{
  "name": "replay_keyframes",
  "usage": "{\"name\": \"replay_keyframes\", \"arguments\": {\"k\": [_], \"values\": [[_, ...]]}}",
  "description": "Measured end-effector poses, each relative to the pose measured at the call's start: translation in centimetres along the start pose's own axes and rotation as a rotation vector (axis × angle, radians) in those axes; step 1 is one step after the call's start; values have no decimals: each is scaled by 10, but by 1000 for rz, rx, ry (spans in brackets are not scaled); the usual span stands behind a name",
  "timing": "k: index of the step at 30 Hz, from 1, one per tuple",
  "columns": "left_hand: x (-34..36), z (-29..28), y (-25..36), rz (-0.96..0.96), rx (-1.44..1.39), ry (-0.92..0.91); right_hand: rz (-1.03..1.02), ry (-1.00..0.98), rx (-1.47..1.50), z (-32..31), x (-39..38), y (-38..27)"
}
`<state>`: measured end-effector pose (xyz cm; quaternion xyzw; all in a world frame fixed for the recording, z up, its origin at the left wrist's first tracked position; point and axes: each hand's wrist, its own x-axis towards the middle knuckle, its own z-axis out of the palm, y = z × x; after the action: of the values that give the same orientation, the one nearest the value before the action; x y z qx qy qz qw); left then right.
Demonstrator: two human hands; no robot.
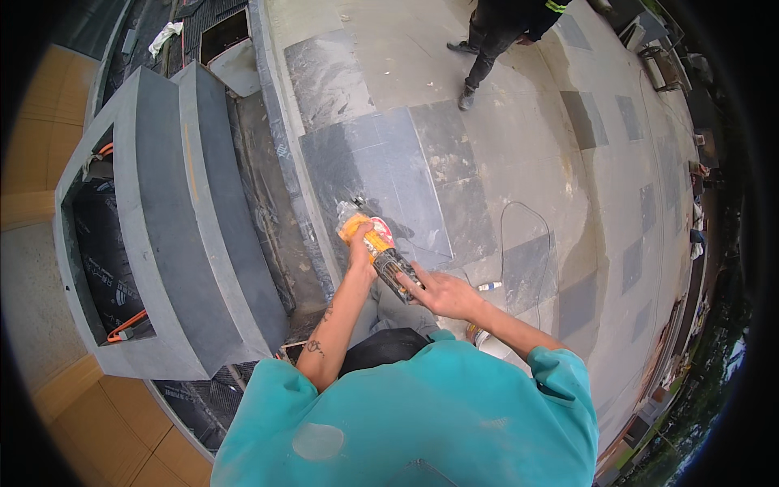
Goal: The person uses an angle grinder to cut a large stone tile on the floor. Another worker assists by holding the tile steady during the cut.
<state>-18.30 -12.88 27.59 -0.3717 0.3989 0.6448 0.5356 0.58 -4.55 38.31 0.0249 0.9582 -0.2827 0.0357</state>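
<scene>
At the frame's centre, a pale-smudged, yellow-and-black power tool is held aslant, its yellow body clasped in the left grip. Its black rear is touched by the right grip, whose closure cannot be told.

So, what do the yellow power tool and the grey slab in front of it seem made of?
Power tool: probably hard plastic outside, scuffed, judging by its coloured, moulded casing. Slab: perhaps stone or ceramic, smooth and matt, with straight edges.
</scene>
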Motion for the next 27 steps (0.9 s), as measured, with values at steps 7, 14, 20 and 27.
{"name": "replay_keyframes", "arguments": {"k": [7, 14, 20, 27], "values": [[25, 22, 27, 71, 80, 204, 196, 530, 257, -1, 19, 66], [89, 30, 102, 288, 38, 188, 1148, -100, 460, 186, 25, 51], [188, 7, 136, 239, 44, 229, 1183, -296, 442, 212, 79, 42], [290, -16, 125, 84, 26, 192, 960, -233, 859, 152, 42, -24]]}}
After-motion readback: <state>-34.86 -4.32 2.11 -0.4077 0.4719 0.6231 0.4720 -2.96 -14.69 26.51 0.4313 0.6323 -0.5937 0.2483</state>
